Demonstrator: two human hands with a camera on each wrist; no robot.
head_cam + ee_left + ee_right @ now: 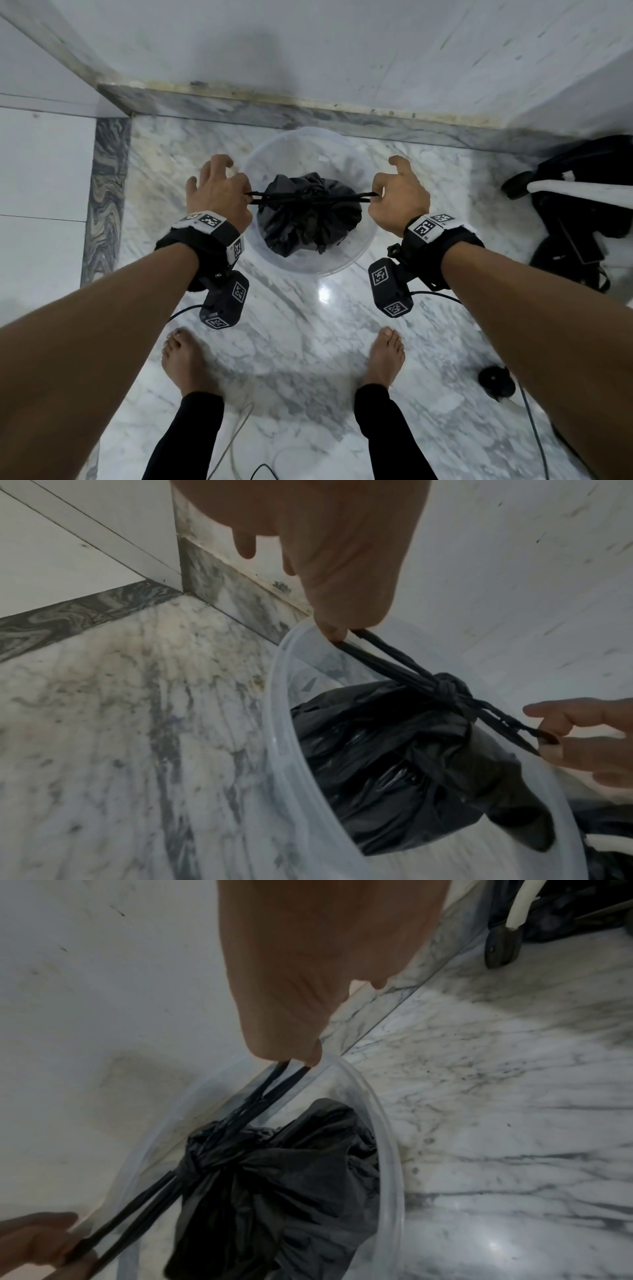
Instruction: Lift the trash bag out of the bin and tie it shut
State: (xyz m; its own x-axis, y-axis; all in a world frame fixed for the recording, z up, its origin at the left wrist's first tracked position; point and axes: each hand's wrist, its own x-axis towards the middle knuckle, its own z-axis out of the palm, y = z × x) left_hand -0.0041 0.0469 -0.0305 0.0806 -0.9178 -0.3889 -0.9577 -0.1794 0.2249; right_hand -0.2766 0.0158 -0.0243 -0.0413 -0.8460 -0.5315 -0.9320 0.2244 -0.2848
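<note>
A black trash bag (310, 219) (394, 764) (284, 1191) hangs inside a clear plastic bin (260, 157) (284, 723) (387, 1123) on the marble floor. Its neck is gathered into a knot (448, 689) (197, 1162), from which two handle strips stretch tight to either side. My left hand (219, 192) (337, 631) pinches the left strip over the bin's left rim. Over the right rim, my right hand (394, 197) (301, 1056) pinches the right strip. Both pairs of index finger and thumb are closed on the strips, the other fingers spread.
A white wall (308, 51) with a marble skirting (308, 106) runs just behind the bin. A black wheeled cart with a white bar (582, 202) stands at the right. Cables (534, 431) and a small black disc (496, 380) lie on the floor near my bare feet (186, 363).
</note>
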